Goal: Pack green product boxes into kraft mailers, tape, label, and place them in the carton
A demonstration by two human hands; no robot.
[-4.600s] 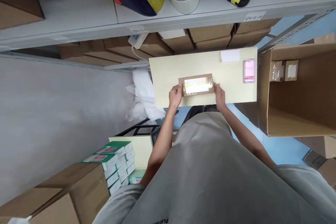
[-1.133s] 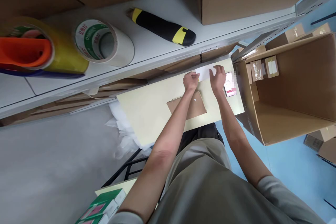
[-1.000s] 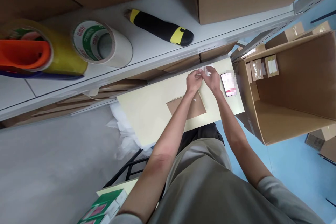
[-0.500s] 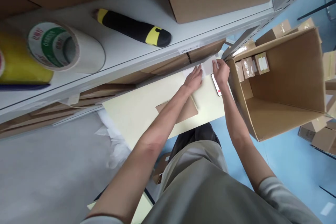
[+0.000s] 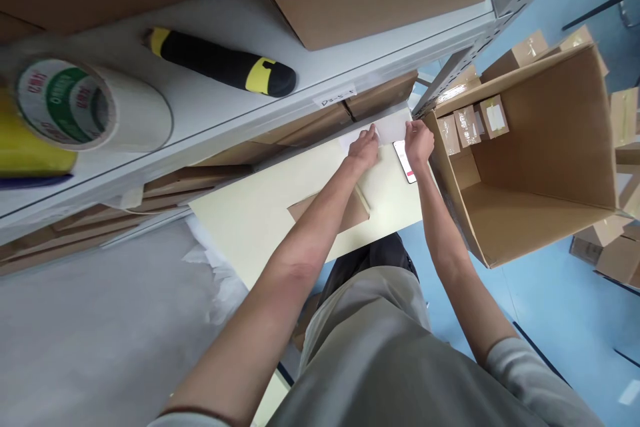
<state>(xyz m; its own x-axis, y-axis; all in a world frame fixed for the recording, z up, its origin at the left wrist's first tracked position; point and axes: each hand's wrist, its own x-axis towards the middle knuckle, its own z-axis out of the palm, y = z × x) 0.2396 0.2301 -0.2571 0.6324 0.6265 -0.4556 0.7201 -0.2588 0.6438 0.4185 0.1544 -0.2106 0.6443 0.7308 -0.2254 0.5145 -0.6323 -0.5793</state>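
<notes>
White paper (image 5: 392,128), not yet on the box (image 5: 355,212), is pinched beyond it by the right hand (image 5: 419,142), the left hand (image 5: 365,147)'s grip being unclear.

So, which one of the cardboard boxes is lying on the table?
The cardboard box partly hidden by the left forearm: it alone lies on the cream tabletop, while the large open carton stands to its right.

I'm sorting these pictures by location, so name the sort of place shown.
Probably a stockroom or packing area: a labelled shelf holding a tape roll, and a large open carton with small boxes inside.
</notes>
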